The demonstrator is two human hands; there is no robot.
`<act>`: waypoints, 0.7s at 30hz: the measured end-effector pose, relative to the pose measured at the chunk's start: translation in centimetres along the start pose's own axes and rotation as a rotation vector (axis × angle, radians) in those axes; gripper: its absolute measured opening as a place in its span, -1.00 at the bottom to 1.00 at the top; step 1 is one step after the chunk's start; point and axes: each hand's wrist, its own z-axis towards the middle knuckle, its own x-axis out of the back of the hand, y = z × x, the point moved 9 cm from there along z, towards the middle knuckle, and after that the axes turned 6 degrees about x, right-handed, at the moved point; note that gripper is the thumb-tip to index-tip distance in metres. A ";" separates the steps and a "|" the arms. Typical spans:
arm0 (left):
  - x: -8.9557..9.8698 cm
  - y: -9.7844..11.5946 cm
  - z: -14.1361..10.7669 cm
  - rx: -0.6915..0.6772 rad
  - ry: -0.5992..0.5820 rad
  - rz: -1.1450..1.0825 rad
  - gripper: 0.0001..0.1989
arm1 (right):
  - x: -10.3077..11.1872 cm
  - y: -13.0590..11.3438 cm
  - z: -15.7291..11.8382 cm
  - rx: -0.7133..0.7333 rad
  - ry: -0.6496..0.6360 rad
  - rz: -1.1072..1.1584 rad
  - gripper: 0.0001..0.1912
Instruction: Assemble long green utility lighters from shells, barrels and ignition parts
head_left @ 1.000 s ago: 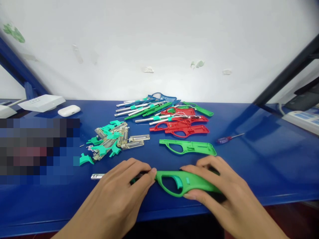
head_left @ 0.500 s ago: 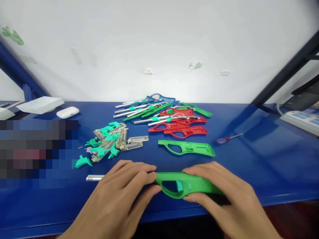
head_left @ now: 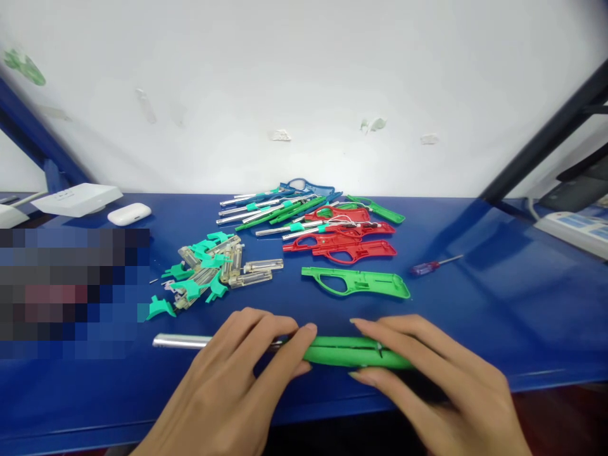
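A green long-nosed gas lighter [head_left: 349,353] lies crosswise between my hands at the table's front. Its edge faces up, showing a seam with a narrow gap between the two shell halves. The metal tube [head_left: 180,342] points left, past my fingers. My left hand [head_left: 237,373] is closed around the front of the handle and the tube's base. With thumb and fingers, my right hand [head_left: 437,373] grips the rear of the handle. Beyond them lies a green half shell [head_left: 365,283], hollow side up. The lighter's trigger is out of sight.
Left of centre is a pile of clear fuel tanks [head_left: 256,277] and turquoise triggers [head_left: 190,289]. Red shells [head_left: 354,249] and metal tubes lie at the back. A screwdriver [head_left: 434,265] rests at right, a white case [head_left: 130,215] at left. The left side is pixelated.
The lighter has been rolled about its length, from its flat side showing to its seam edge showing. Its tube has shifted slightly left. Both hands keep their grip.
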 end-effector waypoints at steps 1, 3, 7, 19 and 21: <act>0.0 0.1 0.0 -0.008 0.007 0.003 -0.62 | 0.1 -0.1 0.1 0.001 0.012 0.010 -0.77; 0.3 0.2 0.1 -0.014 0.044 0.007 -0.66 | 0.2 -0.3 0.4 0.019 0.037 0.033 -0.85; 0.7 0.7 0.6 0.007 0.074 -0.002 -0.70 | 0.2 -0.9 0.4 0.072 0.058 0.045 -0.88; 0.4 1.7 0.9 -0.060 0.047 -0.054 -0.64 | -0.6 -0.8 -0.1 0.041 -0.023 0.097 -0.86; 0.2 1.4 0.6 -0.022 0.052 -0.076 -0.64 | -0.6 -0.9 -0.2 0.049 -0.033 0.044 -0.79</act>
